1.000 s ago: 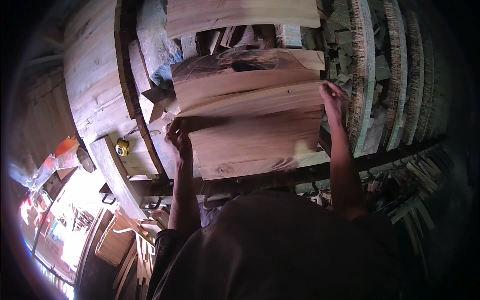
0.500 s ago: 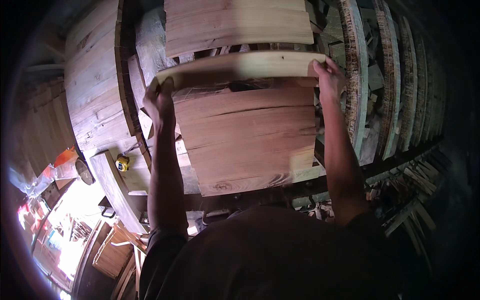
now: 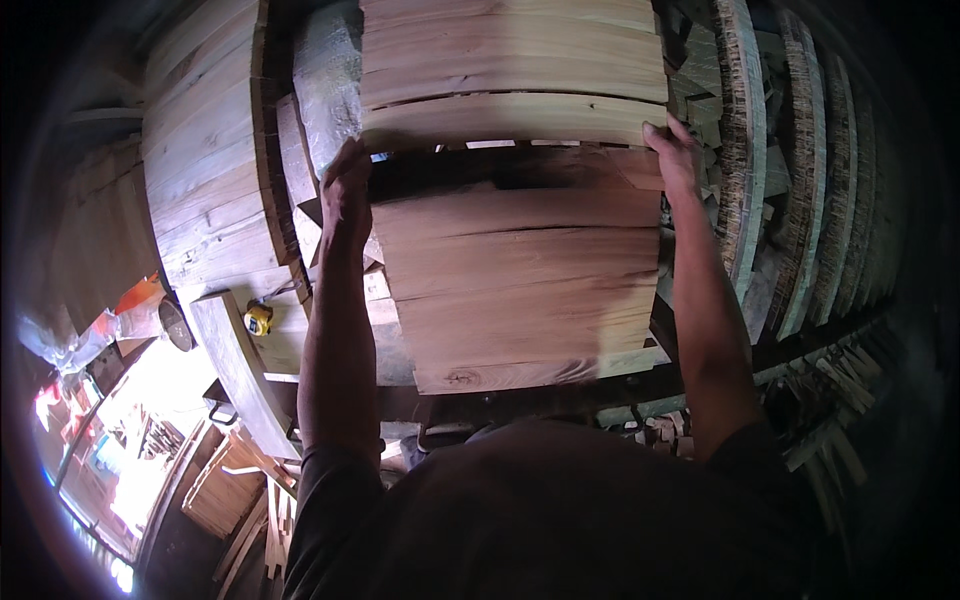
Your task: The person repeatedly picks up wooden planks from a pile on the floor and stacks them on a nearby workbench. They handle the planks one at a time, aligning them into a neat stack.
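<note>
A pale narrow wooden board point(image 3: 520, 116) spans between my two hands, lying along the near edge of a set of planks point(image 3: 510, 45). At its left end, my left hand point(image 3: 347, 185) is closed round the board. The other end is gripped by my right hand point(image 3: 677, 155), thumb toward me. Closer to my body lies another set of reddish planks point(image 3: 510, 280), side by side, with a dark gap between it and the board. A short reddish wood piece point(image 3: 625, 167) shows in that gap near my right hand.
Further joined planks point(image 3: 215, 150) lie at left, with a yellow tape measure point(image 3: 258, 319) and a loose board point(image 3: 240, 370) near their front end. Rough-edged slabs point(image 3: 742, 150) stand in rows at right. Wood offcuts point(image 3: 850, 375) are heaped at lower right.
Both hands have carried the board away from me against the far planks; it was held apart from them and bowed in view. The whole view has shifted slightly.
</note>
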`<action>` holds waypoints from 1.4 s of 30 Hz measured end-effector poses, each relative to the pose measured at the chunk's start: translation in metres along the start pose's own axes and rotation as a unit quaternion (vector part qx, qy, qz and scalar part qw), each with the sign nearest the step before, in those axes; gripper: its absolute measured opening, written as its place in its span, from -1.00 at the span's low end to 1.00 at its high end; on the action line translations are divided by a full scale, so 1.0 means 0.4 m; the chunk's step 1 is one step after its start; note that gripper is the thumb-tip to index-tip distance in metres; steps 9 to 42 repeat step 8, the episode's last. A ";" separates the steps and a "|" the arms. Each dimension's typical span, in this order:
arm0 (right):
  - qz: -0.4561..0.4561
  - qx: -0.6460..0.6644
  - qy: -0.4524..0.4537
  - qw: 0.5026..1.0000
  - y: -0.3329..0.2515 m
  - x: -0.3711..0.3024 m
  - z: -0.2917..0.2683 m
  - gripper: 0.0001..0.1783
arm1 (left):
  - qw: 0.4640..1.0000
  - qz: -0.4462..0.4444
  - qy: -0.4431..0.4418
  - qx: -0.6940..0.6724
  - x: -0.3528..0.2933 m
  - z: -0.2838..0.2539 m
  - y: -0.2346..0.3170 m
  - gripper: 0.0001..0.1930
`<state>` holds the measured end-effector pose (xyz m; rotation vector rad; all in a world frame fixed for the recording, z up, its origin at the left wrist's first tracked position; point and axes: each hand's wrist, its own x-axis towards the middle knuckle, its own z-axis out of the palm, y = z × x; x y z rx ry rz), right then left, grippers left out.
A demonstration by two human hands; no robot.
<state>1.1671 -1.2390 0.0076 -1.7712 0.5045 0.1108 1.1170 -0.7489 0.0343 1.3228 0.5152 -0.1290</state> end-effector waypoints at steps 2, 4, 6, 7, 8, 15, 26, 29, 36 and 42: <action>0.018 0.020 -0.015 1.000 -0.028 -0.019 -0.001 -0.39 | 0.999 -0.016 -0.024 0.034 -0.008 -0.009 0.019 -0.45; 0.049 -0.001 0.001 0.999 -0.011 -0.040 -0.021 -0.35 | 0.996 -0.045 -0.026 0.071 -0.039 0.006 0.034 -0.32; -0.027 -0.183 -0.009 0.983 0.062 -0.096 -0.097 -0.33 | 0.998 0.012 -0.044 0.044 -0.092 -0.056 -0.061 -0.25; -0.128 -0.340 -0.028 0.931 0.136 -0.120 -0.152 -0.33 | 0.997 0.049 -0.051 0.030 -0.105 -0.129 -0.155 -0.21; -0.129 -0.341 -0.020 0.931 0.136 -0.117 -0.165 -0.33 | 0.997 0.052 -0.058 0.028 -0.091 -0.116 -0.157 -0.21; -0.129 -0.341 -0.020 0.931 0.136 -0.117 -0.165 -0.33 | 0.997 0.052 -0.058 0.028 -0.091 -0.116 -0.157 -0.21; -0.129 -0.341 -0.020 0.931 0.136 -0.117 -0.165 -0.33 | 0.997 0.052 -0.058 0.028 -0.091 -0.116 -0.157 -0.21; -0.129 -0.341 -0.020 0.931 0.136 -0.117 -0.165 -0.33 | 0.997 0.052 -0.058 0.028 -0.091 -0.116 -0.157 -0.21; -0.129 -0.341 -0.020 0.931 0.136 -0.117 -0.165 -0.33 | 0.997 0.052 -0.058 0.028 -0.091 -0.116 -0.157 -0.21; -0.129 -0.341 -0.020 0.931 0.136 -0.117 -0.165 -0.33 | 0.997 0.052 -0.058 0.028 -0.091 -0.116 -0.157 -0.21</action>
